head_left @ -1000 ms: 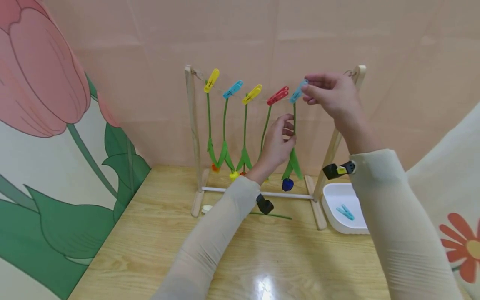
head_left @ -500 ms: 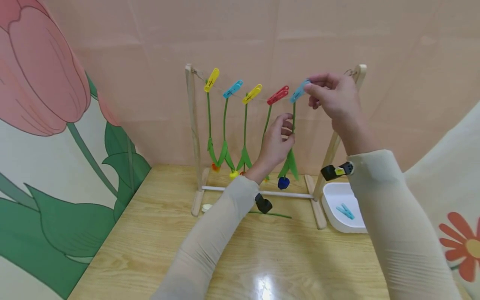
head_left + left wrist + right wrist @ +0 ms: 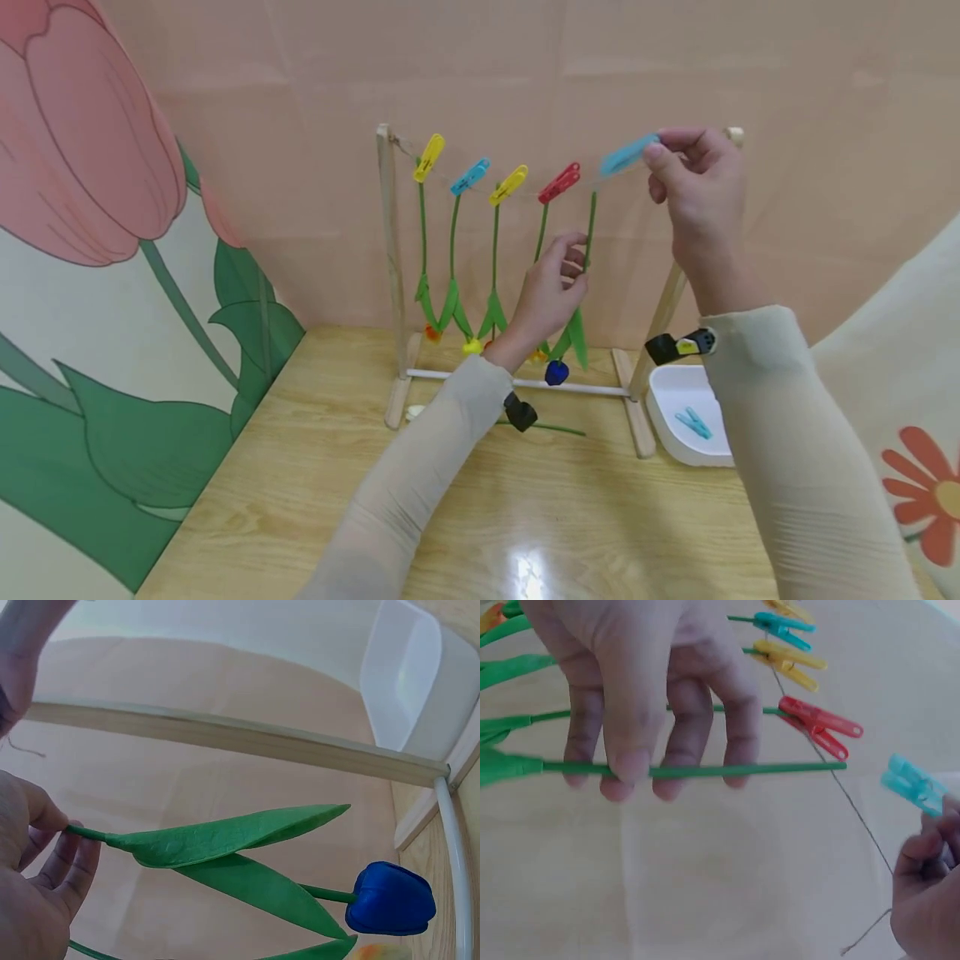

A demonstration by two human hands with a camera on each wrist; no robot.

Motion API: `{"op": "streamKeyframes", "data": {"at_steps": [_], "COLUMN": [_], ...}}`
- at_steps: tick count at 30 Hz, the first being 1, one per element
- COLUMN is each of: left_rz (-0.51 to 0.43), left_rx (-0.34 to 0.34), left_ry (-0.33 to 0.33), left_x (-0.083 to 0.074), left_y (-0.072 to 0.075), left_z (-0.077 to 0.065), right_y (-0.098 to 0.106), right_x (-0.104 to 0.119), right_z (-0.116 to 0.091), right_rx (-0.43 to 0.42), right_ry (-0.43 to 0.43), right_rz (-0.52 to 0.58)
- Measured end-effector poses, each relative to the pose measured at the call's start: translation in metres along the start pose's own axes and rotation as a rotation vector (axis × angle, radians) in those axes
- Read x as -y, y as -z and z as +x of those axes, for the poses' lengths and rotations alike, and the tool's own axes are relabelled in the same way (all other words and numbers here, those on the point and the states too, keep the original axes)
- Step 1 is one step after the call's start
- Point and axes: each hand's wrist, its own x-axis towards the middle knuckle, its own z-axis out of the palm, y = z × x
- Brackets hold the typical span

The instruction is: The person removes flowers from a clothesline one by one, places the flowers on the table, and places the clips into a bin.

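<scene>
My left hand [image 3: 557, 283] pinches the green stem of an artificial blue tulip [image 3: 557, 372], which hangs head down. In the left wrist view the blue bloom [image 3: 391, 898] and long green leaves [image 3: 202, 836] point away from the fingers. Up at the right, my right hand [image 3: 697, 183] pinches a light blue clothespin [image 3: 626, 155] by its handle end. That clothespin [image 3: 915, 784] is off the thin string [image 3: 861, 817] in the right wrist view. The bare tip of the stem [image 3: 810, 767] lies near the string, apart from the clothespin.
Yellow, blue and red clothespins [image 3: 559, 183] hold several more upside-down tulips on the string of a wooden rack [image 3: 392, 250]. A white tulip [image 3: 414, 412] lies on the table, partly behind my left arm. At right, a white tray [image 3: 678, 454] contains light blue clothespins [image 3: 693, 422].
The light blue clothespin has come off the string and stem, moving up and right with my right hand. The blue bloom has swung left and slightly down; my left hand still grips its stem.
</scene>
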Motion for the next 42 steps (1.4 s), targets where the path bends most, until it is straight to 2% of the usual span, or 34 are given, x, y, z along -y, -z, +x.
{"op": "streamKeyframes", "data": {"at_steps": [10,21,25,34,42], "left_rz": [0.036,0.173,0.230,0.349,0.462], "left_rx": [0.051,0.114,0.149,0.202,0.239], "left_ry": [-0.081,-0.112,-0.121,-0.176,-0.259], "left_x": [-0.004,-0.012,-0.013,-0.014,-0.008], "left_y": [0.008,0.020,0.025,0.035,0.044], "left_z": [-0.014,-0.037,-0.043,-0.057,-0.073], "right_y": [0.013,0.034,0.043,0.068,0.091], "right_x": [-0.006,-0.016,-0.019,-0.030,-0.040], "right_z": [-0.010,-0.028,-0.035,-0.052,-0.065], "right_rx": [0.167,0.262,0.263,0.257,0.276], "right_ry": [0.060,0.064,0.063,0.001,-0.031], "right_rz": [-0.031,-0.050,-0.086,-0.153,-0.231]}}
